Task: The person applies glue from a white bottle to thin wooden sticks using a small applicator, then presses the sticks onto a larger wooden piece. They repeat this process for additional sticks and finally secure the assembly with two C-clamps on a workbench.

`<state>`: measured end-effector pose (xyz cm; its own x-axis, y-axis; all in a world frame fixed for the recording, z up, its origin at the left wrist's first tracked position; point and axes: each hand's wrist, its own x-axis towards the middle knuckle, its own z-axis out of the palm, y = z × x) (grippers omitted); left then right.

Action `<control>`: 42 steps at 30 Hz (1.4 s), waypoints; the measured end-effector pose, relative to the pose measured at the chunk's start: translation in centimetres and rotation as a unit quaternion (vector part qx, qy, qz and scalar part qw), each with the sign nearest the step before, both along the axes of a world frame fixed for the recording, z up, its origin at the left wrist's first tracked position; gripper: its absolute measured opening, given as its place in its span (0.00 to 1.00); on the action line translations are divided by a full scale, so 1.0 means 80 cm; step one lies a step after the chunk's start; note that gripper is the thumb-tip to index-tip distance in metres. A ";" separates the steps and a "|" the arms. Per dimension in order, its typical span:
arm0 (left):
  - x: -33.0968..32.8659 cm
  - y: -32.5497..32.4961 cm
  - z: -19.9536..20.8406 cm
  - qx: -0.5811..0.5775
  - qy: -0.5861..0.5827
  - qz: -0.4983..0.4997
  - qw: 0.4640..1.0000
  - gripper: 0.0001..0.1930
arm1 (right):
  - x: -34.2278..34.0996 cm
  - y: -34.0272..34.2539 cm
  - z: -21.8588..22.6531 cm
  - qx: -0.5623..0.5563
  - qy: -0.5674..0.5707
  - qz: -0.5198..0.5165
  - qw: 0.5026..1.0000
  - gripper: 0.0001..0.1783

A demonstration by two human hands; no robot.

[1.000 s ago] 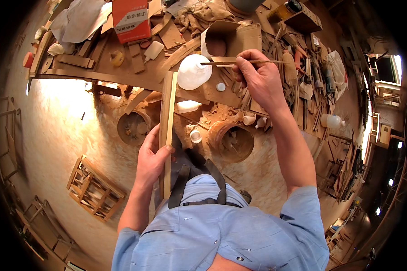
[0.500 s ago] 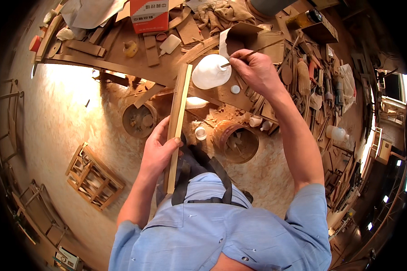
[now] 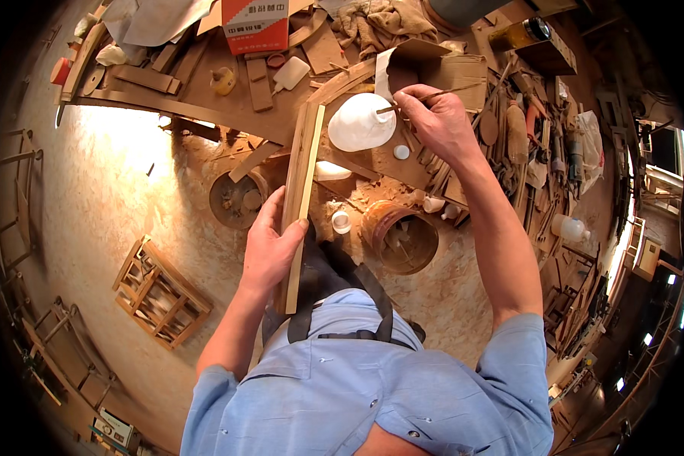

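Observation:
My left hand [image 3: 273, 247] is closed around a long wooden bar [image 3: 304, 171], its thumb lying over the near side. The bar is pale along its right edge and points away from me. My right hand [image 3: 442, 128] pinches a thin dark stick [image 3: 450, 92]. The stick's lower tip is at the mouth of a white plastic bottle [image 3: 357, 125], which lies tilted with its mouth toward my right hand. Whether the tip is inside the mouth is hard to make out. A small white cap [image 3: 401, 152] sits just below the bottle.
Ahead stands a cluttered workbench [image 3: 205, 106] with wood scraps, a red-and-white box [image 3: 255, 26] and an open cardboard box [image 3: 463, 70]. Tools are piled at right [image 3: 536, 129]. Below are a bucket [image 3: 372, 220], another bucket [image 3: 224, 209] and a wooden frame [image 3: 159, 292] on the floor.
The wooden bar has shifted slightly up and away, its far end nearer the bottle. My right hand with the stick has moved a little to the right; the view has shifted slightly.

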<state>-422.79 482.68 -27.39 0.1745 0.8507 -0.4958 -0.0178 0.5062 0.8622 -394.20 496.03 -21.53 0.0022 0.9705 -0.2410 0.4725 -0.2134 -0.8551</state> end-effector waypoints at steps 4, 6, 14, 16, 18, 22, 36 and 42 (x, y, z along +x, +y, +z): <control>0.004 0.001 -0.006 0.003 -0.012 0.010 1.000 0.32 | 0.003 0.002 -0.016 0.026 -0.017 0.016 0.999 0.15; 0.006 0.001 -0.013 0.000 -0.002 0.022 1.000 0.31 | 0.001 0.004 -0.022 0.033 -0.031 0.029 0.999 0.14; 0.013 0.007 -0.036 0.091 0.165 0.042 0.981 0.28 | -0.008 0.006 -0.018 0.030 -0.095 0.027 0.995 0.14; 0.009 0.007 -0.050 0.117 0.204 0.034 0.971 0.28 | -0.011 0.007 -0.012 0.002 -0.111 0.035 0.993 0.15; 0.008 0.009 -0.053 0.120 0.206 0.027 0.971 0.27 | -0.010 0.008 -0.008 -0.041 -0.114 0.036 0.992 0.15; 0.006 0.020 -0.067 0.058 0.068 0.046 0.995 0.27 | -0.001 0.010 -0.018 0.094 -0.097 0.060 0.989 0.14; 0.002 0.076 -0.056 -0.113 -0.155 0.067 0.979 0.26 | -0.006 0.017 0.007 0.073 -0.186 0.105 0.974 0.08; 0.005 0.091 -0.049 -0.113 -0.188 0.085 0.972 0.29 | -0.008 0.011 -0.013 0.144 -0.209 0.106 0.961 0.06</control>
<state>-422.40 489.98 -31.32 0.2459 0.7600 -0.6017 -0.4104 0.6440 0.6457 -394.86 496.95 -22.60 -0.1640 0.9863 0.0167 0.7946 0.1422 -0.5903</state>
